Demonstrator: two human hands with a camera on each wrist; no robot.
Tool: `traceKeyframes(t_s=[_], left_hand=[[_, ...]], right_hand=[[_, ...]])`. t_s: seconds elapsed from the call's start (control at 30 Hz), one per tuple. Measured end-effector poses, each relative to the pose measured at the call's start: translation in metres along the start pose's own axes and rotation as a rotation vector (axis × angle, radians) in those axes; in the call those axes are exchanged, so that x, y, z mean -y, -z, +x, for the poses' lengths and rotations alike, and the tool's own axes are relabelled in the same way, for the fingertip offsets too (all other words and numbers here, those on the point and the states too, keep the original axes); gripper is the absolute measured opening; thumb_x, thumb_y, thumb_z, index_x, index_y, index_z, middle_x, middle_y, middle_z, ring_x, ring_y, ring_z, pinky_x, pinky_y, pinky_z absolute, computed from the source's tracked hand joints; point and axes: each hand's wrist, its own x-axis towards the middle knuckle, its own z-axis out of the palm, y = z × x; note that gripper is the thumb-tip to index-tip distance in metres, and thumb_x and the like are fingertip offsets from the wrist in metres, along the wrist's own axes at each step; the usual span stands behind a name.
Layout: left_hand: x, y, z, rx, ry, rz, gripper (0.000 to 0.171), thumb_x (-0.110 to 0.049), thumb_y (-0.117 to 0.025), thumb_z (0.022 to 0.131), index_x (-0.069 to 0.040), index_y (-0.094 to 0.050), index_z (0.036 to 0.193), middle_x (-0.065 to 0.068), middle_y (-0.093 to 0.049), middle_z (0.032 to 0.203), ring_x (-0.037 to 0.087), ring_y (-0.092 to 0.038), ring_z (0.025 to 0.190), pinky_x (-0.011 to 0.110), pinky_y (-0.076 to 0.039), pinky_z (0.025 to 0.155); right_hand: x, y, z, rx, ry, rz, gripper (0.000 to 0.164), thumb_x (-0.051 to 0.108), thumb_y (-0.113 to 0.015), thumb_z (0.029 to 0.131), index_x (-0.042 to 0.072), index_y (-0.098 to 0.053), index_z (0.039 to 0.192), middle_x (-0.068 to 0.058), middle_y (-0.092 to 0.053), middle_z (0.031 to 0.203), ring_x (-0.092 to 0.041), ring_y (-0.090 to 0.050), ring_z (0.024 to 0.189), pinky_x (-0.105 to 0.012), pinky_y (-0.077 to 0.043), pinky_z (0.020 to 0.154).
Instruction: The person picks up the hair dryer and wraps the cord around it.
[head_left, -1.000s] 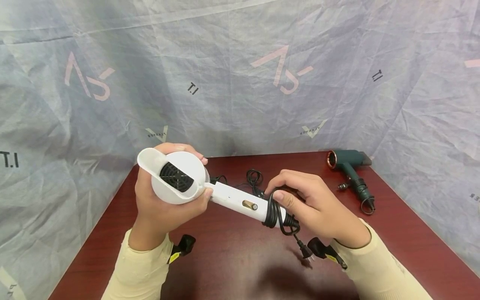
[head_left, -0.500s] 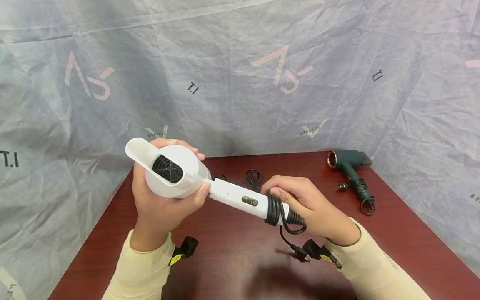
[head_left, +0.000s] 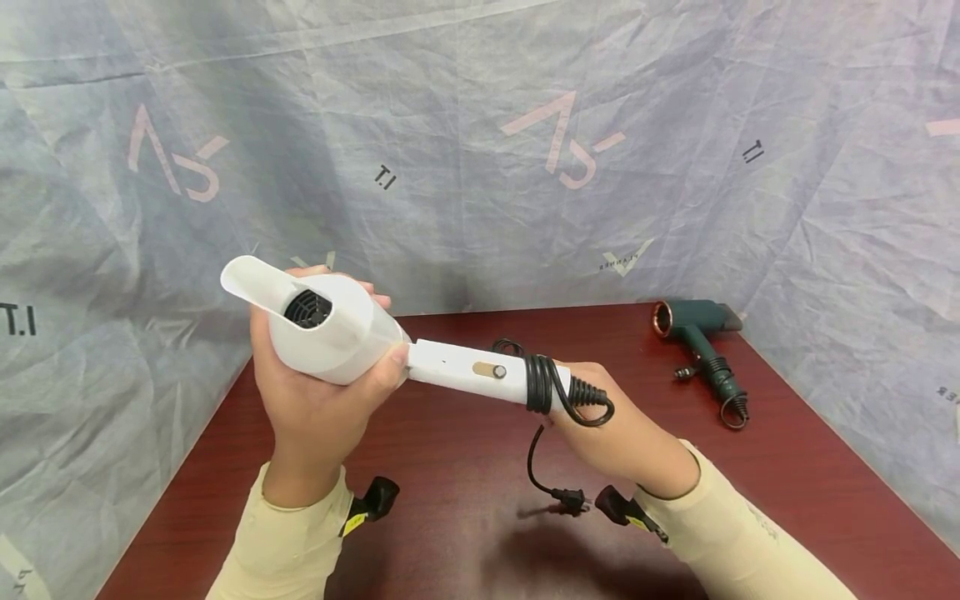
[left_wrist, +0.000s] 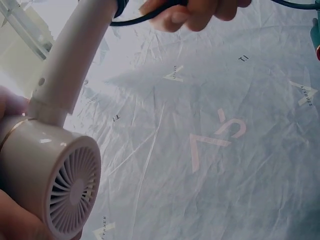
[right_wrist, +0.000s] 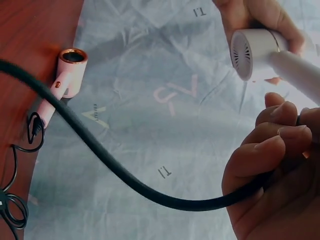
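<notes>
My left hand (head_left: 313, 417) is clamped round the body of the white hair dryer (head_left: 431, 362), holding it up above the desk (head_left: 450, 533) with its handle (head_left: 459, 373) running across to my right hand (head_left: 611, 429). I judge that grip steadies the dryer so the right hand can manage the black cord (head_left: 538, 384): its fingers are curled round the cord, which also loops the handle's end just beside them. The plug (head_left: 570, 500) dangles toward me from the right hand, presumably because that end isn't tucked in. A green hair dryer (head_left: 699, 323) lies beyond and right of the right hand, well apart, probably to leave room.
</notes>
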Motion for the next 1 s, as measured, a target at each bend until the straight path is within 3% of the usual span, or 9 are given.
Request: traceKeyframes(t_s=[0.1,0.17,0.37,0.53,0.67,0.77,0.87,1.0], left_hand=[[-0.001,0.0,-0.001,-0.04,0.027,0.017,0.076,0.02,-0.077,0.058,0.011,-0.048,0.127,0.021,-0.064,0.106,0.037,-0.07,0.09,0.047,-0.059,0.086],[-0.002,0.0,-0.001,-0.061,0.038,0.023,0.076,0.021,-0.077,0.058,0.01,-0.048,0.128,0.021,-0.062,0.109,0.038,-0.069,0.092,0.047,-0.059,0.088],[-0.001,0.0,0.0,-0.144,0.036,0.035,0.076,0.021,-0.077,0.06,0.008,-0.05,0.129,0.019,-0.063,0.11,0.038,-0.068,0.093,0.044,-0.06,0.089],[-0.001,0.001,0.001,-0.195,0.015,0.041,0.076,0.02,-0.079,0.06,0.009,-0.048,0.129,0.019,-0.062,0.114,0.039,-0.067,0.091,0.043,-0.06,0.089],[-0.002,0.001,0.002,-0.239,0.003,0.096,0.075,0.017,-0.081,0.06,0.008,-0.048,0.127,0.021,-0.064,0.112,0.04,-0.065,0.093,0.044,-0.058,0.09],[-0.004,-0.001,0.004,-0.26,-0.001,0.125,0.074,0.015,-0.081,0.06,0.008,-0.048,0.126,0.02,-0.064,0.11,0.04,-0.064,0.096,0.043,-0.058,0.092],[-0.006,-0.003,0.005,-0.264,-0.002,0.138,0.072,0.014,-0.081,0.061,0.007,-0.048,0.125,0.019,-0.065,0.107,0.039,-0.064,0.096,0.042,-0.057,0.093],[-0.008,-0.006,0.007,-0.276,-0.031,0.173,0.069,0.012,-0.081,0.061,0.008,-0.049,0.122,0.017,-0.065,0.104,0.038,-0.064,0.093,0.041,-0.056,0.093]], right_hand=[[0.001,-0.001,-0.001,0.021,-0.08,0.109,0.025,0.013,-0.05,0.109,0.026,-0.069,0.101,0.009,-0.048,0.069,-0.01,-0.043,0.062,-0.028,-0.044,0.058],[0.001,-0.002,-0.001,0.03,-0.077,0.12,0.023,0.013,-0.05,0.109,0.025,-0.069,0.104,0.008,-0.047,0.07,-0.011,-0.043,0.064,-0.029,-0.045,0.06],[0.001,-0.007,0.003,0.031,0.062,-0.024,0.019,0.01,-0.047,0.109,0.02,-0.064,0.109,0.01,-0.047,0.075,-0.005,-0.047,0.067,-0.022,-0.045,0.064],[0.002,-0.012,0.004,0.034,0.047,-0.128,0.02,0.018,-0.046,0.111,0.023,-0.065,0.109,0.014,-0.047,0.068,0.0,-0.043,0.061,-0.019,-0.045,0.061],[0.004,-0.016,0.003,0.059,-0.005,-0.204,0.022,0.028,-0.044,0.112,0.024,-0.066,0.11,0.018,-0.066,0.086,0.003,-0.052,0.067,-0.02,-0.051,0.066],[0.005,-0.018,0.002,0.052,0.014,-0.268,0.022,0.028,-0.045,0.112,0.024,-0.067,0.111,0.018,-0.071,0.105,0.003,-0.058,0.075,-0.021,-0.053,0.07],[0.009,-0.019,0.0,0.035,0.043,-0.314,0.019,0.027,-0.048,0.111,0.025,-0.067,0.107,0.019,-0.066,0.09,0.002,-0.051,0.069,-0.017,-0.047,0.064],[0.015,-0.019,-0.003,0.022,0.074,-0.365,0.02,0.028,-0.052,0.109,0.026,-0.056,0.089,0.016,-0.039,0.068,0.002,-0.032,0.059,-0.014,-0.032,0.054]])
